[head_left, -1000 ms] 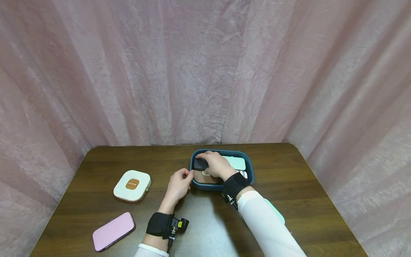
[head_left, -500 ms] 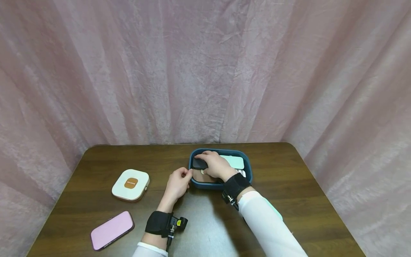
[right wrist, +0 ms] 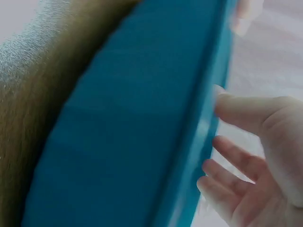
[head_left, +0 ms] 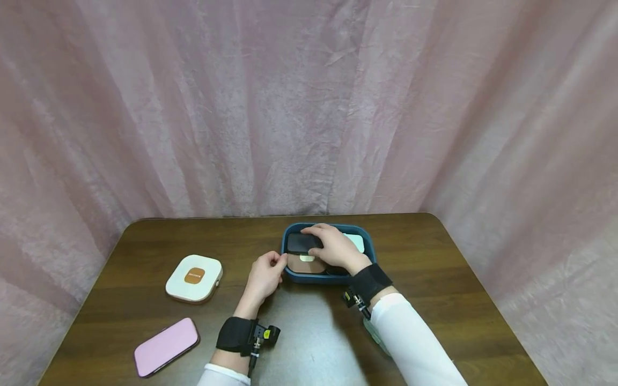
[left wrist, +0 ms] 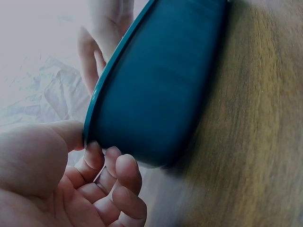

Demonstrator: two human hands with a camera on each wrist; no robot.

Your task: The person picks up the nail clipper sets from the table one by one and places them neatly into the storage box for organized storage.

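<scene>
A blue plastic basket point(head_left: 314, 280) stands at the back of the table. My left hand point(head_left: 263, 276) pinches its left rim between thumb and forefinger; in the left wrist view the other fingers curl below the rim of the basket point(left wrist: 151, 90). Over the basket is my right hand point(head_left: 335, 247), fingers loosely bent and thumb apart. Its fingertips overlap the right end of a dark rounded case point(head_left: 297, 243). In front of that case lies a brown flat item point(head_left: 301, 265) with a pale label. A mint item point(head_left: 357, 241) shows partly behind the hand.
At the left of the table lies a white rounded-square box point(head_left: 195, 262) with a brown label. A pink rounded flat case point(head_left: 166, 347) lies nearer the front. Under the right forearm a pale green item point(head_left: 375, 336) partly shows. A pink curtain point(head_left: 309, 107) hangs behind the table.
My right hand has shifted right and drawn back from the left end of the basket, uncovering more of the dark case and the brown item. The left hand keeps its place at the rim.
</scene>
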